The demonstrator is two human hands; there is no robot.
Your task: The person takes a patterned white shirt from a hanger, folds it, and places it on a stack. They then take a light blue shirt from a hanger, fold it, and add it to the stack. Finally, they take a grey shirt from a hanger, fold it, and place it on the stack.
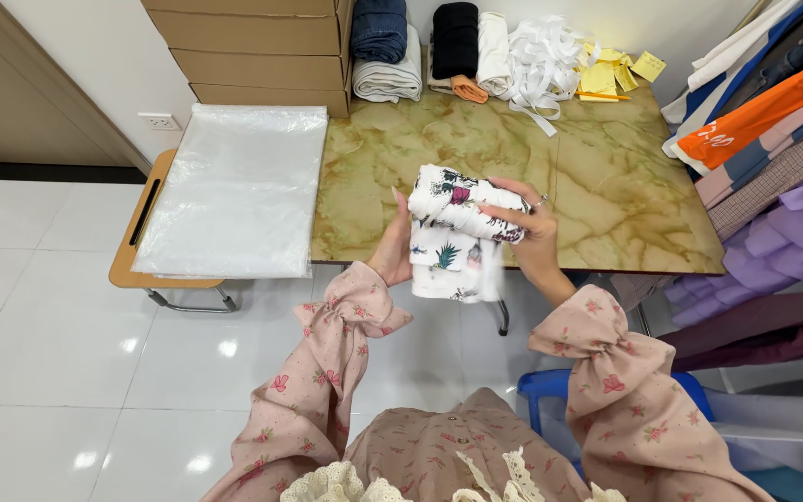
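Held at near tabletop edge: folded printed cloth, soft, light, floppy. Left hand cupped beneath, right hand fingers clamped over top roll. Best gripped across folds.

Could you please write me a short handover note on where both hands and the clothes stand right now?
Left hand: supports the folded white printed cotton garment from its left side, above the near edge of the green marble-pattern table.
Right hand: fingers wrapped over the garment's rolled top.
Done: the garment is folded into a compact bundle.
Left: it is not yet set down. Clear plastic bags lie on the small wooden side table to the left; rolled fabrics sit at the far edge.
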